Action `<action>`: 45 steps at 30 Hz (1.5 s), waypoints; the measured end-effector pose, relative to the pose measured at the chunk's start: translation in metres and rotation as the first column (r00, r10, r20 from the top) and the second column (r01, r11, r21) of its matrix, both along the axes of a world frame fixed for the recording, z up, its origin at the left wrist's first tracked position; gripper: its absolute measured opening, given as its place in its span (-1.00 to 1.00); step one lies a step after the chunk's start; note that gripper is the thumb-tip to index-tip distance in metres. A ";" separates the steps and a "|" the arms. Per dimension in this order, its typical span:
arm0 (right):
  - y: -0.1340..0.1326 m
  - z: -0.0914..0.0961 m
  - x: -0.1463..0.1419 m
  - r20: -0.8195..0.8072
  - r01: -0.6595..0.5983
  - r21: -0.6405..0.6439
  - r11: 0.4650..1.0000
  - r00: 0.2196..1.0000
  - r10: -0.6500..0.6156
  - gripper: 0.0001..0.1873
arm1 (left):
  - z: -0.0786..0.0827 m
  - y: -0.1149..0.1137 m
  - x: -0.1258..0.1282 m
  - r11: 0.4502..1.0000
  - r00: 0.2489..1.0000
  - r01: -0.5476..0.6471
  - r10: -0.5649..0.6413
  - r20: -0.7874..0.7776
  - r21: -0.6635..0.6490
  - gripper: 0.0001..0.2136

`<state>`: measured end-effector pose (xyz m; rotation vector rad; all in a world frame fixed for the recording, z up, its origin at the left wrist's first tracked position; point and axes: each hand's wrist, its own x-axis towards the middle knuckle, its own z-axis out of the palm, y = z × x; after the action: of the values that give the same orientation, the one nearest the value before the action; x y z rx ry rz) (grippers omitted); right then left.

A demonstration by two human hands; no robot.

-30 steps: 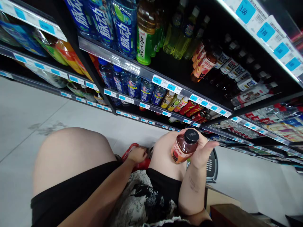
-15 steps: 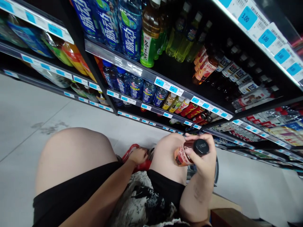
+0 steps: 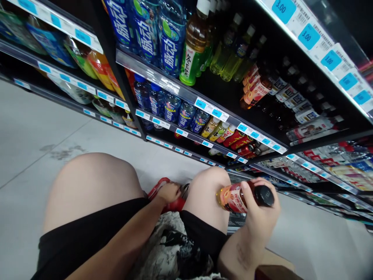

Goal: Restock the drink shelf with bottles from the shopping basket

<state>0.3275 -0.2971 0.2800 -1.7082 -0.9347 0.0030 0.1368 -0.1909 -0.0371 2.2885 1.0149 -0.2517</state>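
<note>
My right hand (image 3: 264, 212) is wrapped round the upper part of a drink bottle (image 3: 234, 197) beside my right knee. The bottle lies tilted, its black cap toward me and its orange-and-red label facing up. Its base end appears over the edge of my thigh; I cannot tell if they touch. Between my legs my left hand (image 3: 169, 192) is closed at a red object (image 3: 177, 204), partly hidden by my thigh and shirt. What its fingers grip does not show.
Ahead, a shelf (image 3: 151, 72) carries blue-labelled bottles (image 3: 171, 42), a green-labelled bottle (image 3: 190, 50) and similar orange-labelled bottles (image 3: 256, 91). Smaller bottles and cans fill the shelf below. At lower right stands a brown box-like thing (image 3: 274, 272). Pale floor (image 3: 32, 128) extends on both sides.
My right hand and the bottle have moved right and slightly down. The bottle has tipped over more, so its label shows more fully. My left hand stays almost where it was.
</note>
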 end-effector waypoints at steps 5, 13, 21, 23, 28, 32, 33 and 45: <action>-0.006 0.014 0.019 0.193 -0.368 0.000 0.930 0.913 0.361 -0.75 | -0.002 0.000 0.000 1.000 1.000 -0.004 0.004 0.007 -0.006 -0.71; 0.021 0.019 0.006 0.162 -0.597 -0.327 0.732 0.728 0.666 -0.77 | -0.008 -0.001 -0.001 1.000 1.000 -0.006 0.006 0.010 -0.017 -0.72; 0.019 -0.007 0.002 0.240 -0.392 -0.069 0.917 0.886 0.397 -0.63 | -0.009 0.000 -0.001 1.000 1.000 0.000 0.000 0.011 -0.025 -0.72; 0.022 -0.009 0.004 0.221 -0.333 -0.044 0.942 0.916 0.334 -0.61 | -0.009 0.001 -0.001 0.999 1.000 -0.008 0.009 0.013 -0.031 -0.73; 0.043 -0.020 0.010 0.213 -0.333 0.141 0.932 0.930 0.300 -0.75 | -0.010 0.000 0.000 0.999 1.000 -0.014 0.014 0.014 -0.031 -0.74; 0.058 -0.025 0.016 0.269 -0.371 0.195 0.908 0.910 0.315 -0.81 | -0.009 0.000 -0.001 1.000 1.000 -0.009 0.009 0.026 -0.024 -0.74; 0.060 -0.025 0.017 0.281 -0.391 0.189 0.901 0.900 0.332 -0.79 | -0.009 0.000 -0.001 1.000 1.000 -0.008 0.009 0.029 -0.023 -0.74; 0.055 -0.012 0.008 0.325 -0.635 0.027 0.772 0.736 0.594 -0.81 | -0.011 0.001 0.000 0.999 0.999 -0.027 0.028 0.022 -0.047 -0.76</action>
<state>0.3351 -0.2421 0.2676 -1.2138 -1.6687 0.1227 0.1364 -0.1903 -0.0481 2.2291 1.0181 -0.2356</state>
